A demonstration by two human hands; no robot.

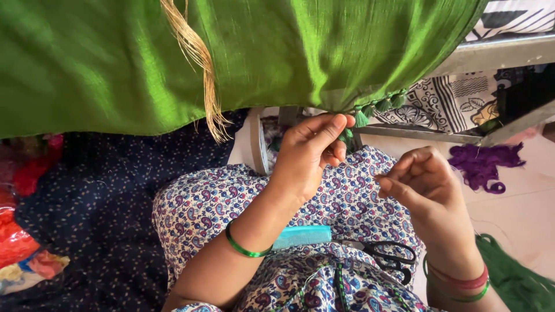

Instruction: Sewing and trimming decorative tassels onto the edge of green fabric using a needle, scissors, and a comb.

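Draped across the far side, shiny green silk cloth (115,63) has small green tassels (378,107) along its edge, where the left hand (306,156) pinches one and the right hand (425,179), fingers closed, seems to pull fine thread that could snap or tangle if tugged hard.

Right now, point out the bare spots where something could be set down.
Free: pale floor between the purple yarn and green yarn; dark dotted cloth left of the lap. Crowded: the lap, holding comb and scissors, and both hands at the green tassels.
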